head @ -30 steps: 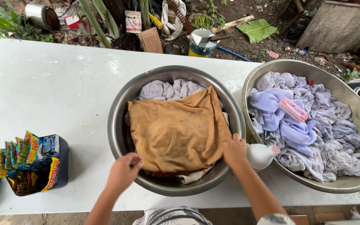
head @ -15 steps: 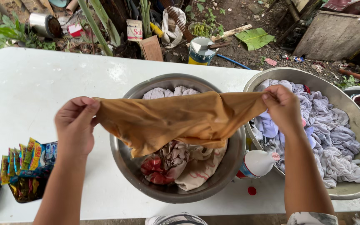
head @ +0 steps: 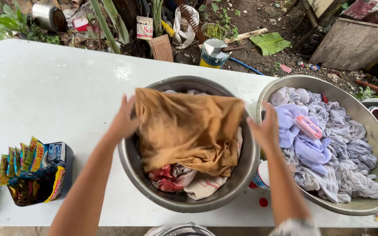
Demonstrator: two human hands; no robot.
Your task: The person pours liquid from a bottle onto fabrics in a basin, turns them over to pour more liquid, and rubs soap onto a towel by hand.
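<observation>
A brown cloth (head: 189, 129) lies spread over other laundry in the middle steel basin (head: 184, 203). Red and cream patterned clothes (head: 184, 179) show below its near edge. My left hand (head: 123, 122) is at the cloth's left edge by the basin rim, fingers stretched out and blurred. My right hand (head: 265, 129) hovers with fingers apart over the gap between the two basins, just off the cloth's right edge. Neither hand visibly grips anything.
A bigger steel basin (head: 364, 207) on the right holds pale lilac and grey clothes (head: 329, 144) with a pink scrub brush (head: 308, 126) on top. A white bottle (head: 261, 175) stands between the basins. A dark tub of sachets (head: 38, 170) sits at the white table's (head: 44, 87) left front.
The brown cloth, held stretched in the air between both hands half a second ago, has dropped back onto the middle basin. Both hands have moved inward and lower, with fingers loosened.
</observation>
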